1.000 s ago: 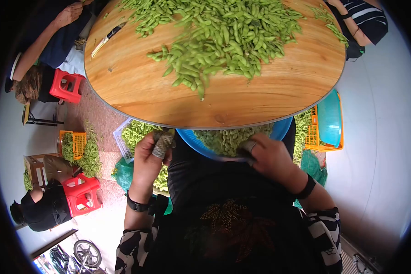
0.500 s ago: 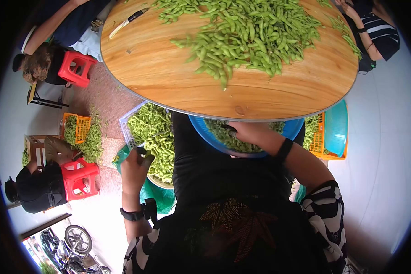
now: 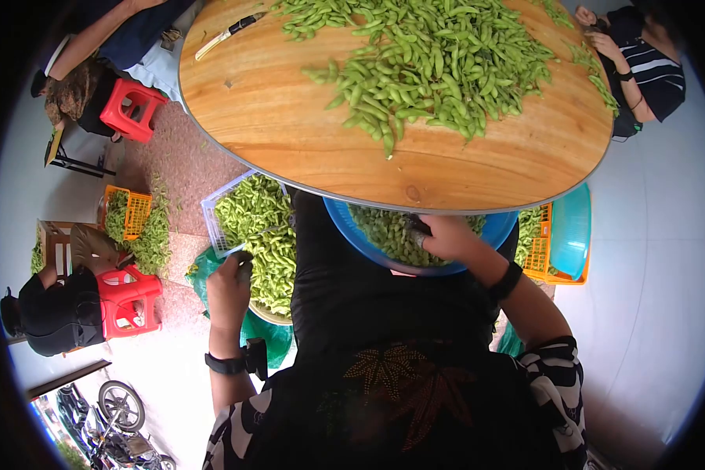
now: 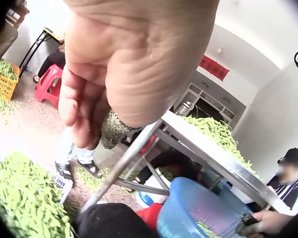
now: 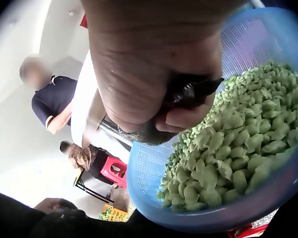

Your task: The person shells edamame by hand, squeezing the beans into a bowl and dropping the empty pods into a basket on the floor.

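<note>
My right hand (image 3: 450, 235) is over a blue perforated basin (image 3: 341, 227), close above the shelled green beans (image 5: 238, 153). Its fingers are curled; the thumb wears a dark cover (image 5: 151, 134), and glossy black material (image 5: 186, 91) lies against the palm side. No bean shows in its grasp. To the left, above heaped pods (image 3: 266, 258), hangs my left hand (image 3: 231, 294). In the left wrist view its fingers are loosely bent with nothing held, and a speckled cover (image 4: 113, 131) wraps the thumb. The basin sits at my lap, partly under the table edge.
A heap of bean pods (image 3: 446, 70) covers much of the round wooden table (image 3: 274, 117), where a knife (image 3: 229, 36) also lies. A pale crate (image 3: 213, 205) of pods stands left; an orange crate (image 3: 536, 262) stands right. Other people sit nearby, with red stools (image 3: 129, 301).
My left hand came down and left from beside the basin to over the pods. The right hand shifted further into the basin, then slightly right. The head view swung a little.
</note>
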A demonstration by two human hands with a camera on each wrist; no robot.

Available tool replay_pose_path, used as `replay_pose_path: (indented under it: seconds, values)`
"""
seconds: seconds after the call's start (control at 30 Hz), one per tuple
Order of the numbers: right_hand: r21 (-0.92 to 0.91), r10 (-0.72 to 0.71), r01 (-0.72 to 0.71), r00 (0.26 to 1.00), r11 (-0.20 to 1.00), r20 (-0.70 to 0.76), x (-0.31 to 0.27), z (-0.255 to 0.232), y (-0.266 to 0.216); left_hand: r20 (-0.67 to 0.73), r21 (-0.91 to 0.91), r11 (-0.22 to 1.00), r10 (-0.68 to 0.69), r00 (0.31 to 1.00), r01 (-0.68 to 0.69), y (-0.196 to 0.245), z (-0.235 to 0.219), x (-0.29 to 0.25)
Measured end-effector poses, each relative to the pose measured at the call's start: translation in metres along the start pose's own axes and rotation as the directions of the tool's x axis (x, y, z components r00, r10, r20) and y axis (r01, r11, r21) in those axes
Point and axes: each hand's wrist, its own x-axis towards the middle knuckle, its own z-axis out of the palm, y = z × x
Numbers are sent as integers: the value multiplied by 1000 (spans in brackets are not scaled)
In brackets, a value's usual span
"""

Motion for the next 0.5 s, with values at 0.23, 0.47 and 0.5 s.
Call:
replay_pose_path:
  seconds: [0.23, 0.47, 0.5]
  values:
    - [-316, -162, 158, 987, 936, 15, 40, 46, -14, 26, -106, 979, 180, 983, -176, 64, 9, 18]
    - [88, -60, 61, 998, 994, -15, 23, 19, -15, 65, -114, 985, 134, 989, -126, 59, 10, 11]
    - [69, -68, 70, 997, 995, -28, 18, 13, -11, 84, -99, 989, 121, 989, -112, 59, 12, 14]
